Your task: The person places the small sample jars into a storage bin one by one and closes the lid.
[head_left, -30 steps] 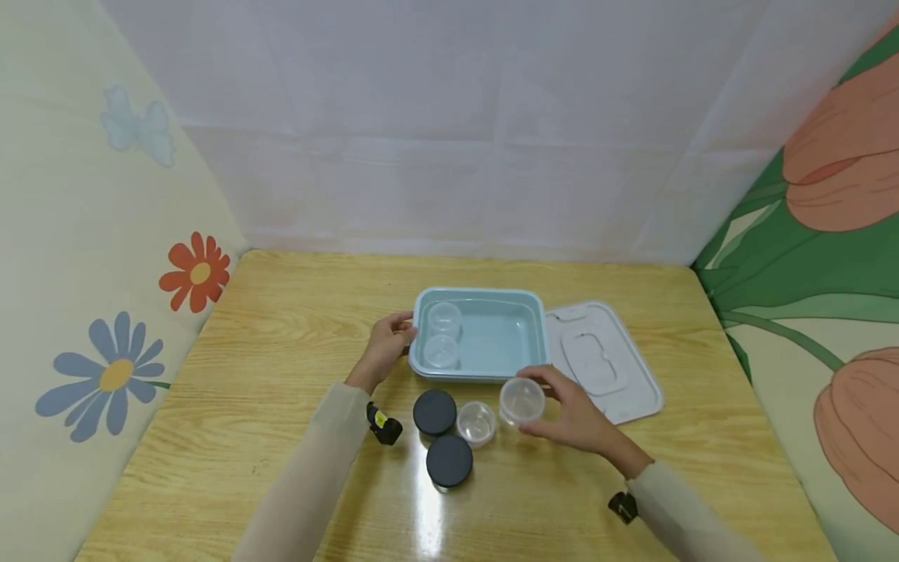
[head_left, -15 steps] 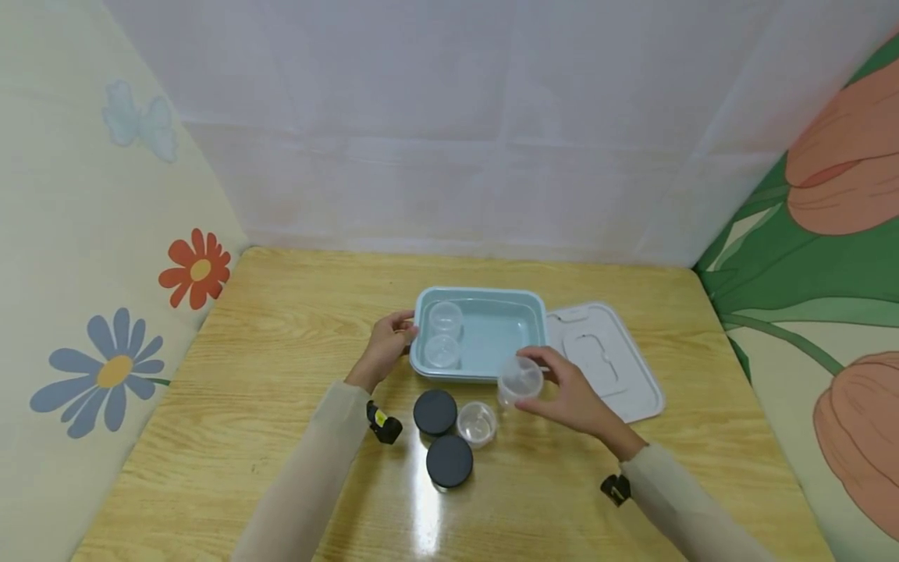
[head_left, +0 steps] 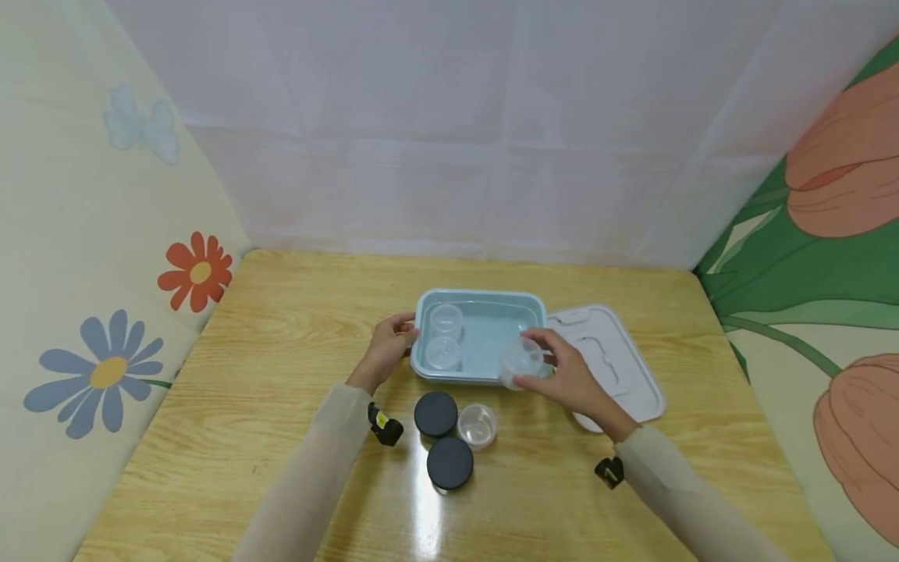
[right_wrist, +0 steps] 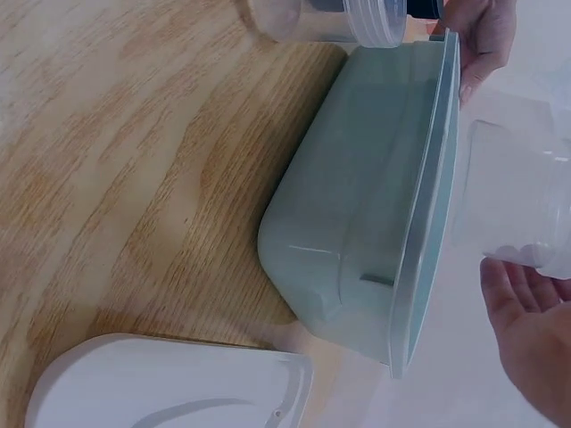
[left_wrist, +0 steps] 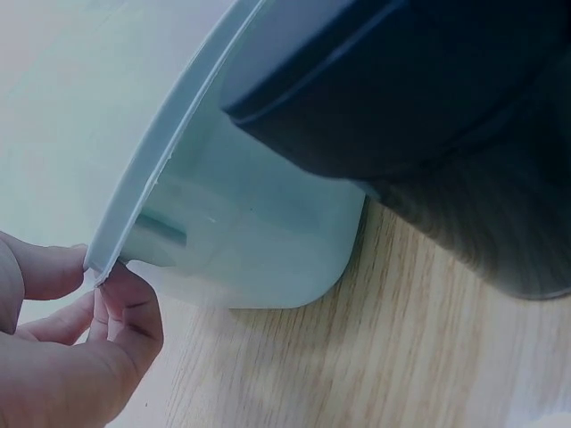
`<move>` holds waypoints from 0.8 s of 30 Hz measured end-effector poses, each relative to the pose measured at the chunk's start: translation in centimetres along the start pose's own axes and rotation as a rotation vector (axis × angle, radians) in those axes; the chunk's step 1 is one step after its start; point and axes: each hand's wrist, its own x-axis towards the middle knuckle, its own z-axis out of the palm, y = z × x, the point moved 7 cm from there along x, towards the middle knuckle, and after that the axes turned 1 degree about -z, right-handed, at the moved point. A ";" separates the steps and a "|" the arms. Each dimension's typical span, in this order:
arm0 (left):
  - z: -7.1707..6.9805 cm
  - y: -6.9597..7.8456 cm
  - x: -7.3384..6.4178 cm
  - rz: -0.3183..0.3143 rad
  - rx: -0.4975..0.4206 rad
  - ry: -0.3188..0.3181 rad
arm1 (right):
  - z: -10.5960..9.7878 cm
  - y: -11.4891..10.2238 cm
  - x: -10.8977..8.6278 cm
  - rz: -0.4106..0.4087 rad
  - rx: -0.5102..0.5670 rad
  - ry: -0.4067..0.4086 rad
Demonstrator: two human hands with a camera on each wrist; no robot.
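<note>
Clear jar sits pinched within the right grip.

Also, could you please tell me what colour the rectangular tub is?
The rectangular tub is pale blue-green; it shows best in the head view.

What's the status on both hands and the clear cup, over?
Left hand pinching light-blue bin by its rim. Right hand holding clear cup above rim level, near side. Two more cups inside, left end; no obstacle visible at right end.
</note>
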 end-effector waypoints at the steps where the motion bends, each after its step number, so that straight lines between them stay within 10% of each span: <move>1: 0.0 0.0 -0.1 0.000 -0.001 0.001 | 0.0 0.1 0.1 0.010 0.000 0.004; 24: 0.0 0.1 0.0 0.008 -0.011 0.008 | 0.9 1.4 3.1 0.131 -0.018 0.015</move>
